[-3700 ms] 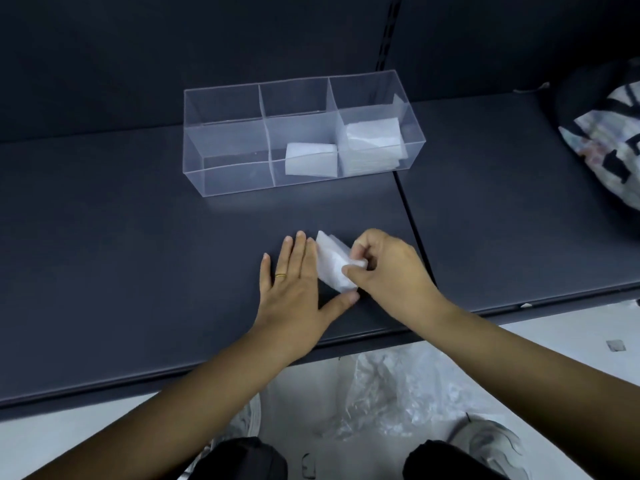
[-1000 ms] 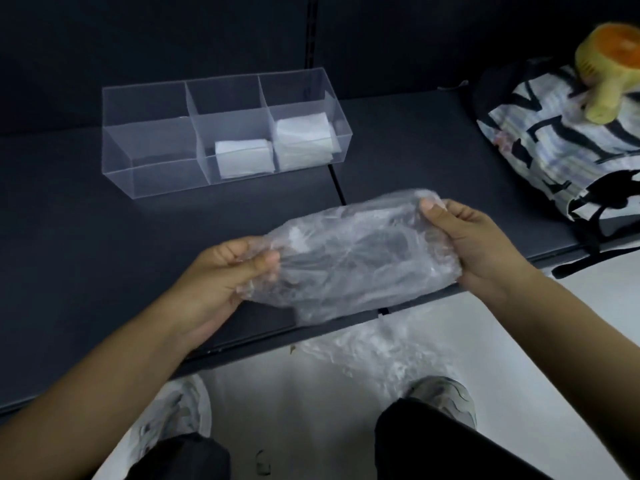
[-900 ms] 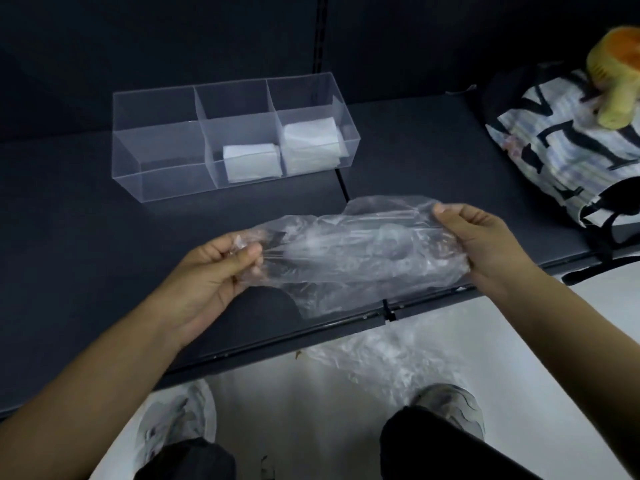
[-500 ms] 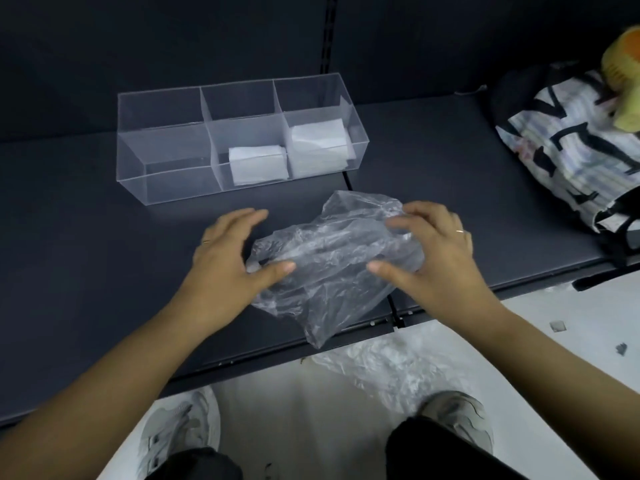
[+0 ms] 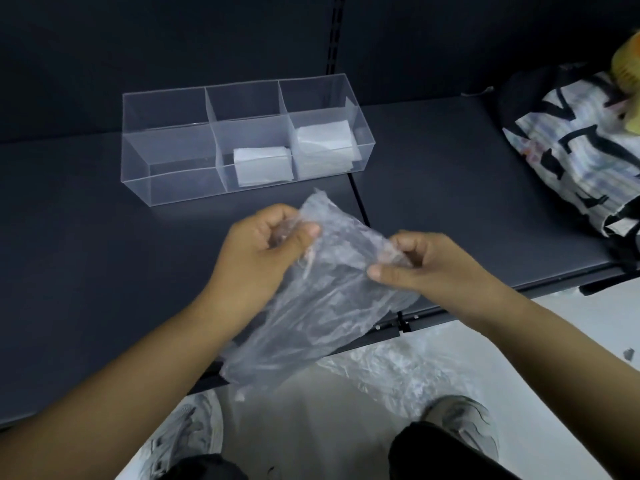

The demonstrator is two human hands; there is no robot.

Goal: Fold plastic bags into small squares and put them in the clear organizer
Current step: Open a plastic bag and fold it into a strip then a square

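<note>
Clear plastic bag [image 5: 332, 289] is hanging crumpled btwn both hands in the head view, lifted just above the front edge of the dark shelf [image 5: 104, 254], w/ its lower end drooping past that edge toward the floor. The left hand [image 5: 263, 244] is curling fingers & thumb round the bag's top-left corner. The right hand [image 5: 426, 265] is pinching the right edge btwn thumb & bent fingers. Both are gripping the bag, nothing else. The clear organizer [image 5: 173, 181] is sitting further back on the shelf, its middle compartment holding a folded square [image 5: 261, 166] and its right one a taller stack [image 5: 323, 147]. More loose plastic [image 5: 391, 372] is lying on the floor below. Step in hand, prob.: straightening the bag before folding. Doing it well is meaning pulling the corners apart till the edges are lining up, laying it flat on the shelf, pressing air out w/ open palms, then folding evenly so the square is fitting a compartment.
</note>
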